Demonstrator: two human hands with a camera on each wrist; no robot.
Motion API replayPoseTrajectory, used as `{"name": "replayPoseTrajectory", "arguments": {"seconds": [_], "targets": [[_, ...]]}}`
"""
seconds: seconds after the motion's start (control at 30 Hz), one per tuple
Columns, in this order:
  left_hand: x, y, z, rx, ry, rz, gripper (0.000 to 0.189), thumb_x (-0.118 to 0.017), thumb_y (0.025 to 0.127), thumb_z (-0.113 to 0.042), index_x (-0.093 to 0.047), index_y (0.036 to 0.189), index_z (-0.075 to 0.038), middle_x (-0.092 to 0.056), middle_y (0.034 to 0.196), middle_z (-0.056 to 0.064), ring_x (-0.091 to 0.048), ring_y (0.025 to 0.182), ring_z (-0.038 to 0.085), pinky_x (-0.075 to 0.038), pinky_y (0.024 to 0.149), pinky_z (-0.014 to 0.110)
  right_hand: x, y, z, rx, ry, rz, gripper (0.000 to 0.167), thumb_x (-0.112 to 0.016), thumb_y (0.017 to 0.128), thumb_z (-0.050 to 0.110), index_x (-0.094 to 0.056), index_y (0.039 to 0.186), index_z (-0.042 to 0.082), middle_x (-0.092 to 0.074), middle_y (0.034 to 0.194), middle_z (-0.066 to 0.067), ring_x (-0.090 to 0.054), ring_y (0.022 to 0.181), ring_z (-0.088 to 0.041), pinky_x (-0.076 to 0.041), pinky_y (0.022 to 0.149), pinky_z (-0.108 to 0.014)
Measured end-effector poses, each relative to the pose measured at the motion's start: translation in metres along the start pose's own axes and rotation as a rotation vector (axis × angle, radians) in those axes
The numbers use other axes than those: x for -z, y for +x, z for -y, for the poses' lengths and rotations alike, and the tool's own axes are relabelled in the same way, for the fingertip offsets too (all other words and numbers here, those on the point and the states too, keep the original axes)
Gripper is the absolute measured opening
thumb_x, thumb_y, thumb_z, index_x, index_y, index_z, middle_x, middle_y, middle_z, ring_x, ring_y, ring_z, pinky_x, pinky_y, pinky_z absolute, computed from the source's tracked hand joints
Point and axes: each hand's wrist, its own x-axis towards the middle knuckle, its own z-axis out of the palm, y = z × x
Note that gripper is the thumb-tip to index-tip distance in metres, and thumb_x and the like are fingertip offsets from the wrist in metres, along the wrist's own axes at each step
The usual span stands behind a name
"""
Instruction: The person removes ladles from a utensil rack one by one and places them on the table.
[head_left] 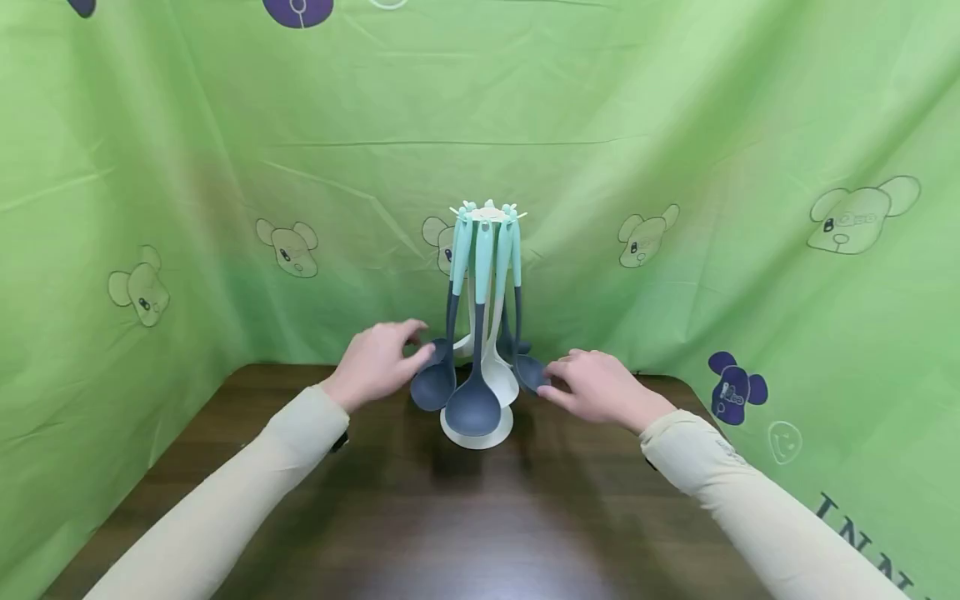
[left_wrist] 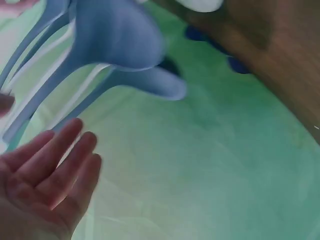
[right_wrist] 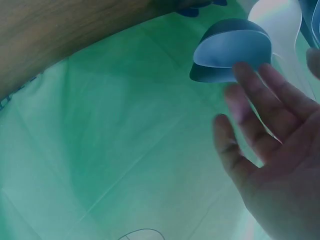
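Note:
A white utensil stand (head_left: pixel 477 442) stands on the table, hung with several ladles and spoons whose mint-green handles hook onto its top. In front hangs a dark grey ladle (head_left: pixel 474 408), with a white ladle (head_left: pixel 501 382) just to its right. My left hand (head_left: pixel 378 360) is at the stand's left side, thumb beside a second dark ladle (head_left: pixel 431 388). The left wrist view shows its fingers (left_wrist: pixel 75 175) extended, the palm bare. On the other side my right hand (head_left: pixel 600 385) has its loosely bent fingertips right at a dark utensil head (head_left: pixel 532 375). Neither hand grips anything.
The dark wooden table (head_left: pixel 480 525) extends toward me from the stand. A green cloth (head_left: pixel 562 108) printed with bear faces hangs behind the table and along both sides. Light sleeves (head_left: pixel 247 475) cover both forearms.

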Motion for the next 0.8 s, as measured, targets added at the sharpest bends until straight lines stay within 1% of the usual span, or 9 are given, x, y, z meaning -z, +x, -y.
{"name": "replayPoseTrajectory", "arguments": {"seconds": [0.07, 0.1, 0.23, 0.33, 0.43, 0.53, 0.6, 0.63, 0.8], "targets": [[0.008, 0.016, -0.008, 0.034, -0.088, -0.073, 0.034, -0.055, 0.099, -0.040, -0.069, 0.118, -0.016, -0.074, 0.096, -0.002, -0.069, 0.080, 0.018, -0.054, 0.069, 0.041, 0.002, -0.002, -0.001, -0.012, -0.005, -0.042, 0.021, -0.066, 0.095, 0.037, -0.075, 0.097, 0.018, -0.073, 0.091, 0.006, -0.064, 0.087, -0.018, -0.054, 0.070, -0.041], [0.012, 0.025, -0.012, 0.053, -0.136, -0.102, 0.032, -0.054, 0.100, -0.039, -0.070, 0.115, -0.017, -0.073, 0.093, -0.004, -0.067, 0.079, 0.016, -0.053, 0.070, 0.039, 0.003, -0.003, -0.002, -0.020, -0.008, -0.058, 0.018, -0.066, 0.095, 0.036, -0.074, 0.094, 0.020, -0.072, 0.089, 0.008, -0.063, 0.086, -0.017, -0.053, 0.068, -0.040], [0.032, 0.062, -0.029, 0.136, -0.354, -0.198, 0.029, -0.051, 0.101, -0.039, -0.071, 0.101, -0.018, -0.065, 0.082, 0.001, -0.057, 0.071, 0.018, -0.047, 0.067, 0.036, 0.006, -0.003, -0.002, -0.036, -0.011, -0.101, 0.014, -0.066, 0.094, 0.034, -0.072, 0.088, 0.023, -0.068, 0.083, 0.010, -0.060, 0.082, -0.014, -0.052, 0.063, -0.038], [0.047, 0.089, -0.042, 0.198, -0.497, -0.248, 0.032, -0.050, 0.101, -0.042, -0.066, 0.090, -0.017, -0.063, 0.083, 0.007, -0.050, 0.066, 0.021, -0.043, 0.063, 0.036, 0.008, -0.002, 0.000, -0.035, -0.007, -0.112, 0.014, -0.065, 0.095, 0.033, -0.071, 0.085, 0.024, -0.066, 0.080, 0.011, -0.057, 0.078, -0.013, -0.050, 0.060, -0.036], [0.059, 0.110, -0.053, 0.242, -0.567, -0.285, 0.036, -0.047, 0.102, -0.045, -0.062, 0.085, -0.016, -0.064, 0.088, 0.009, -0.048, 0.067, 0.021, -0.041, 0.062, 0.036, 0.008, -0.001, 0.002, -0.036, -0.010, -0.121, 0.015, -0.065, 0.094, 0.033, -0.068, 0.082, 0.025, -0.063, 0.077, 0.012, -0.055, 0.077, -0.012, -0.048, 0.058, -0.034], [0.066, 0.124, -0.059, 0.264, -0.597, -0.301, 0.039, -0.044, 0.103, -0.045, -0.061, 0.084, -0.016, -0.065, 0.093, 0.007, -0.049, 0.071, 0.019, -0.042, 0.066, 0.034, 0.008, 0.000, 0.005, -0.040, -0.009, -0.128, 0.015, -0.065, 0.094, 0.032, -0.067, 0.081, 0.025, -0.063, 0.077, 0.013, -0.055, 0.076, -0.012, -0.047, 0.058, -0.034], [0.068, 0.130, -0.061, 0.275, -0.607, -0.301, 0.039, -0.043, 0.103, -0.043, -0.058, 0.081, -0.016, -0.058, 0.083, 0.008, -0.047, 0.070, 0.019, -0.041, 0.066, 0.034, 0.008, 0.000, 0.006, -0.041, -0.005, -0.131, 0.016, -0.065, 0.094, 0.032, -0.067, 0.080, 0.025, -0.063, 0.077, 0.011, -0.054, 0.076, -0.012, -0.047, 0.058, -0.034], [0.068, 0.132, -0.061, 0.282, -0.614, -0.298, 0.039, -0.043, 0.104, -0.042, -0.055, 0.079, -0.015, -0.056, 0.081, 0.005, -0.046, 0.070, 0.018, -0.040, 0.066, 0.033, 0.008, 0.000, 0.007, -0.041, -0.002, -0.129, 0.016, -0.065, 0.095, 0.033, -0.067, 0.080, 0.025, -0.062, 0.077, 0.011, -0.054, 0.076, -0.012, -0.047, 0.058, -0.034], [0.065, 0.135, -0.057, 0.294, -0.647, -0.272, 0.037, -0.042, 0.105, -0.034, -0.044, 0.073, -0.015, -0.042, 0.068, 0.000, -0.041, 0.063, 0.016, -0.038, 0.059, 0.030, 0.007, -0.001, 0.010, -0.042, 0.002, -0.111, 0.017, -0.064, 0.095, 0.034, -0.066, 0.079, 0.026, -0.059, 0.075, 0.014, -0.052, 0.075, -0.010, -0.045, 0.057, -0.031]]}}
